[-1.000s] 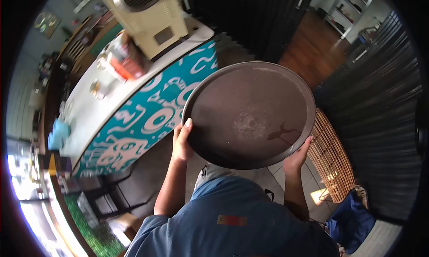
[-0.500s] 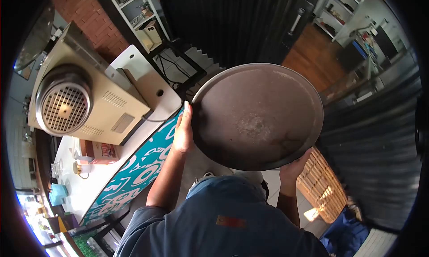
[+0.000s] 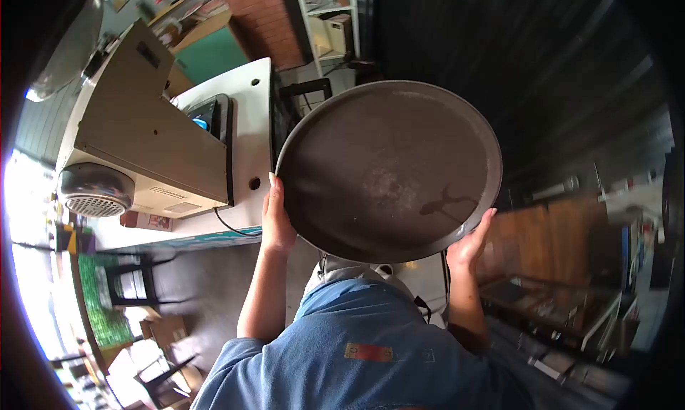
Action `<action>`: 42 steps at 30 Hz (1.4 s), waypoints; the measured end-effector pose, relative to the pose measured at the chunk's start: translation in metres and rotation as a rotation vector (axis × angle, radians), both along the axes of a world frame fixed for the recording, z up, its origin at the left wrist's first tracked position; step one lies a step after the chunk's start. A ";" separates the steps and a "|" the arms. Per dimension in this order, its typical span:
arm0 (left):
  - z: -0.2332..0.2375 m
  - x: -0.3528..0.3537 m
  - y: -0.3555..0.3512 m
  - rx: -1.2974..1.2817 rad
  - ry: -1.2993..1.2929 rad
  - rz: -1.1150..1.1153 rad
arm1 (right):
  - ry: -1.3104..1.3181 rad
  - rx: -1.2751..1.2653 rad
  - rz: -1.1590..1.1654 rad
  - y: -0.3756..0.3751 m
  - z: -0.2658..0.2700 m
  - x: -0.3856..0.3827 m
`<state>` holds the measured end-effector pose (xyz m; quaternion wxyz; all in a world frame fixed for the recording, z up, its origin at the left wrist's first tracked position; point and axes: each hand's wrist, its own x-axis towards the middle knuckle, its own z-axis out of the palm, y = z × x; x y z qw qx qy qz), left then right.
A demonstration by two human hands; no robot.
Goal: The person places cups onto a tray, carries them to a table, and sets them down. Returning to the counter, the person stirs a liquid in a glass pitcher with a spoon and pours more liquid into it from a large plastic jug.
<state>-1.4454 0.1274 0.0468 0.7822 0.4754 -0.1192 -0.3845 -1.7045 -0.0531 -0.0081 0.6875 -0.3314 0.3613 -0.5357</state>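
A large brown round serving tray (image 3: 335, 167) is held out in front of my body, its upper face toward me. It has a raised rim, a pale scuffed patch near the middle and a wet-looking streak at the lower right. My left hand (image 3: 277, 221) grips the left rim, thumb on the near side and the other fingers hidden behind it. At the lower right rim, my right hand (image 3: 469, 247) clasps the edge the same way, thumb up and fingers out of sight underneath.
On the left, a beige machine (image 3: 153, 142) with a round metal grille stands on a white counter (image 3: 250, 135). A white shelf unit (image 3: 310, 24) is at the back. Dark chairs (image 3: 132, 281) sit lower left. A glass-topped case (image 3: 556, 303) lies to the right beside wooden flooring (image 3: 535, 235).
My view has turned left, so the surroundings have swung clockwise and the right side is blurred. The tray remains in both hands, slightly further left, and the streak on it shows more clearly.
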 end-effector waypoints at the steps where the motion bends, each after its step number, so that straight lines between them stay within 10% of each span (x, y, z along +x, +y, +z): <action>1: 0.001 0.005 -0.008 -0.015 -0.007 0.024 | 0.002 -0.002 0.042 -0.021 0.001 0.013; 29: 0.033 0.184 -0.232 -0.091 -0.103 0.857 | 0.210 0.060 0.740 -0.342 0.048 0.422; 42: -0.013 0.379 -0.354 -0.099 0.191 0.699 | 0.286 -0.135 0.651 -0.462 0.024 0.565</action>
